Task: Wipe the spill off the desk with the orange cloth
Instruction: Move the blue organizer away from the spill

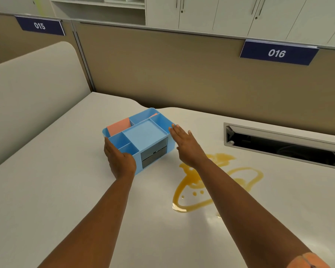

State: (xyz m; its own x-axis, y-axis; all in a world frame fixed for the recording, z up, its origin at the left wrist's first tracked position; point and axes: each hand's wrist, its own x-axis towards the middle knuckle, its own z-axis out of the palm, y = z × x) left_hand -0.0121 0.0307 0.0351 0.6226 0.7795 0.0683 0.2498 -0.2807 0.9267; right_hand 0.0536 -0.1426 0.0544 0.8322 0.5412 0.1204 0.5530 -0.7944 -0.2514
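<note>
An orange cloth drapes the right forearm, nearest; being soft and limp, it should bunch easily if pinched at its middle. Farther out, the amber spill pools on the counter. Beyond, left hand and right hand flank the blue organizer, fingers flat and extended, gripping nothing.

Both hands flank a blue organizer on a white desk, beside an amber spill.

The left hand presses flat against the blue organizer on its left side; the right hand is open with fingers straight at its right edge. An orange cloth sits in a rear compartment. The spill spreads across the desk under the right forearm. Partition signs read 015 and 016.
</note>
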